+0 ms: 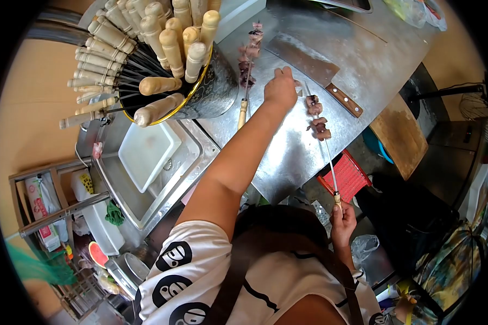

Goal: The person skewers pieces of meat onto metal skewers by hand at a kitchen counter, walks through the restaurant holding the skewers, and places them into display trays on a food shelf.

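My right hand (342, 221) grips the wooden handle of a metal skewer (331, 162), which points up over the steel table. Several pieces of dark and pink meat (317, 120) are threaded near its tip. Just left of that tip is my left hand (281, 89), fingers curled together, with a small pale piece at its edge; what it holds is hard to make out. Another loaded skewer (248, 67) lies on the table to the left, its wooden handle toward me. Right of my left hand rests a broad cleaver (314, 67) with a riveted wooden handle.
A tall pot (217, 86) full of wooden-handled skewers stands at the upper left. Below it, a sink (198, 157) holds a white tray (146, 154). A wooden board (398, 135) and red stool (348, 176) are beyond the table's (385, 70) right edge.
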Tool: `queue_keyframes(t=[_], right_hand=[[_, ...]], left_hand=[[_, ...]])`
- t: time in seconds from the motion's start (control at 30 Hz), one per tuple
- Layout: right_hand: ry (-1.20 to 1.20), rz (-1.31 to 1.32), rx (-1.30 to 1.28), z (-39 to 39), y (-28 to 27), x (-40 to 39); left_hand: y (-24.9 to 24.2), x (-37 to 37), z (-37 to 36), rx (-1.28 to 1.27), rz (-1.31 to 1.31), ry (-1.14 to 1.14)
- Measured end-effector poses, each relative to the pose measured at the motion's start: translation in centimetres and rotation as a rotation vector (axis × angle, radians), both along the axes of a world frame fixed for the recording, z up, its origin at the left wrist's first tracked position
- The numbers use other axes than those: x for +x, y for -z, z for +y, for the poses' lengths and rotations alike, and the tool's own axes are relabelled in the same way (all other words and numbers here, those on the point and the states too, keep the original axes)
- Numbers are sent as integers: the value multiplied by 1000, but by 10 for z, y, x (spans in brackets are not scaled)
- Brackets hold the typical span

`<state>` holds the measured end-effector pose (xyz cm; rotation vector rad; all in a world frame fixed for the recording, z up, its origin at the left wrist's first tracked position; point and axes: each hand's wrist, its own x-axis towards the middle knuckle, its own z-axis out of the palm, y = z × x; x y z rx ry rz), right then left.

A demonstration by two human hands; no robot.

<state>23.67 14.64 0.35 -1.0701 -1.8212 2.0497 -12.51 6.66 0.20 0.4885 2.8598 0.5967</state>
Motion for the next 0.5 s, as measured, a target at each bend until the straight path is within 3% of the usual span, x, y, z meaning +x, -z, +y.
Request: queue_keyframes(t=[0.07,0.13,0.37,0.43,0.47,0.5], right_hand=[[9,-5,-18,1,0,1],[14,-9,-3,1,0,3],[12,-41,35,1,-1,5],[6,-30,45,2,-2,4],[3,-21,54,1,-3,5],[10,-26,55,2,-4,7]], left_hand=[[3,3,0,7,87,-16],[14,2,-6,137,265,176],[24,-4,-12,107,344,274],[17,-1,-9,264,246,32],[16,-1,-9,265,243,35],[13,-2,-9,687,-157,-191]])
